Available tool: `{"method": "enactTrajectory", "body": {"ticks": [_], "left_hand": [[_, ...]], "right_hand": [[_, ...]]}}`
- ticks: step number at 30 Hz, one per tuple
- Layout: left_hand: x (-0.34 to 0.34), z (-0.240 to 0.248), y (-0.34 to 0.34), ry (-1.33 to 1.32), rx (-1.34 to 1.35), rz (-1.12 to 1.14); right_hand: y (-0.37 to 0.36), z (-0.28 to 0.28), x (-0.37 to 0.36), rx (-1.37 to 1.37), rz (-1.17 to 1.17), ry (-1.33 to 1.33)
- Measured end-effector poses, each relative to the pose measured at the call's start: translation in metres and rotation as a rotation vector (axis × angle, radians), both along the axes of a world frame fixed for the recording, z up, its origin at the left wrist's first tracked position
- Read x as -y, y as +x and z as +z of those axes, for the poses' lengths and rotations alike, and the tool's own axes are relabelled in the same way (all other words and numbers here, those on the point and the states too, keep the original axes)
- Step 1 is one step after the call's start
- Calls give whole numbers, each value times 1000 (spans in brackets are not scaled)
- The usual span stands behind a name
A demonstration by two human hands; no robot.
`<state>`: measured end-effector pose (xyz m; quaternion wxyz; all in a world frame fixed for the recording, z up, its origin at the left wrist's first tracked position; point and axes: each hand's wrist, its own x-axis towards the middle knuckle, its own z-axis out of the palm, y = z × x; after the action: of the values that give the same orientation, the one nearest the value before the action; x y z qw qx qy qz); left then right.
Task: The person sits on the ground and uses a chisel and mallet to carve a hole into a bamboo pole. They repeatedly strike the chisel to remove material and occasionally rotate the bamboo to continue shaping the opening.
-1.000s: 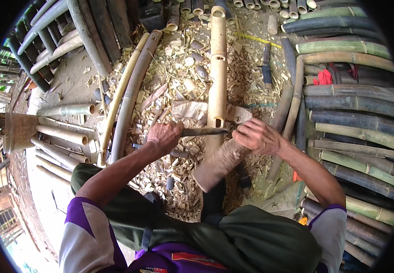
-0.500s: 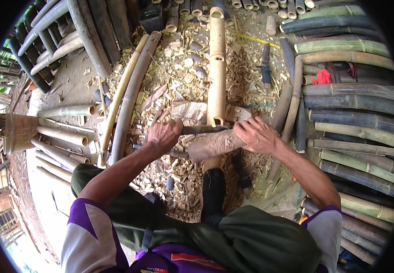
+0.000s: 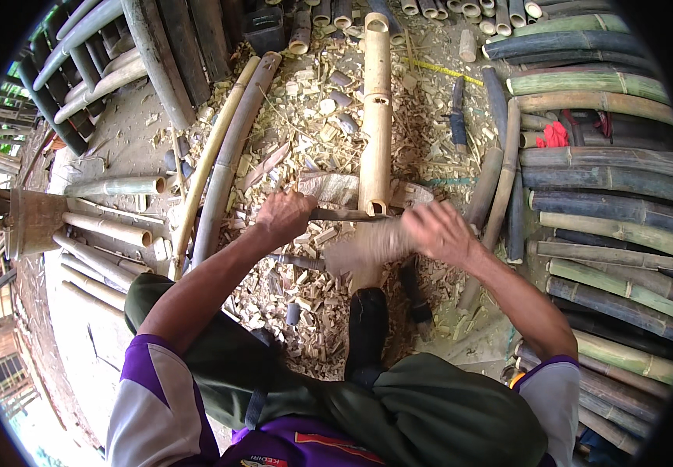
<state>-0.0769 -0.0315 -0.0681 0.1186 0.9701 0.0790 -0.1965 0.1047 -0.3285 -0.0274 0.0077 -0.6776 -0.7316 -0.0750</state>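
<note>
A pale bamboo pole point(image 3: 375, 144) with holes cut in its side lies lengthwise before me, its open near end between my hands. My left hand point(image 3: 286, 215) is closed round the end of a dark, narrow blade point(image 3: 343, 215), whose far tip lies across the pole's near end. Whether it is a chisel or a knife I cannot tell. My right hand point(image 3: 438, 231) grips a thick wooden mallet point(image 3: 368, 246), blurred by motion, just on the near side of the blade. A pale wooden block point(image 3: 329, 188) shows under the pole.
Wood chips point(image 3: 305, 292) cover the ground around my black-clad foot point(image 3: 366, 331). Two long poles point(image 3: 231, 156) lie left of the work. Stacked bamboo point(image 3: 609, 202) lines the right side. A dark-handled tool point(image 3: 459, 117) and a yellow measuring tape point(image 3: 441, 70) lie farther off.
The mallet and my right hand are now smeared by motion, near the same place. My left hand and the blade have shifted slightly away from me. The view has shifted a little.
</note>
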Motion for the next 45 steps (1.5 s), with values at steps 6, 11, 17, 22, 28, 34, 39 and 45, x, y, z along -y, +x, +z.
{"method": "enactTrajectory", "body": {"ticks": [6,11,17,22,28,34,39,45], "left_hand": [[-36,7,15,-898,-74,392],[-60,0,27,-686,170,695],[-53,-27,11,-178,246,705],[-36,-29,5,43,265,649],[89,29,41,-179,313,222],[137,0,55,-152,419,391],[122,5,60,-539,404,825],[121,39,54,-831,758,778]], "right_hand": [[2,38,1,-504,-548,-35],[-5,38,6,-968,-1034,253],[-24,-46,62,-1082,-1376,423],[-81,-67,92,-811,-1560,322],[-107,-65,95,-1003,-1565,385],[-108,-46,82,-450,-1300,100],[-152,-54,87,-181,-800,-243],[-158,-87,105,-304,-895,-512]]}}
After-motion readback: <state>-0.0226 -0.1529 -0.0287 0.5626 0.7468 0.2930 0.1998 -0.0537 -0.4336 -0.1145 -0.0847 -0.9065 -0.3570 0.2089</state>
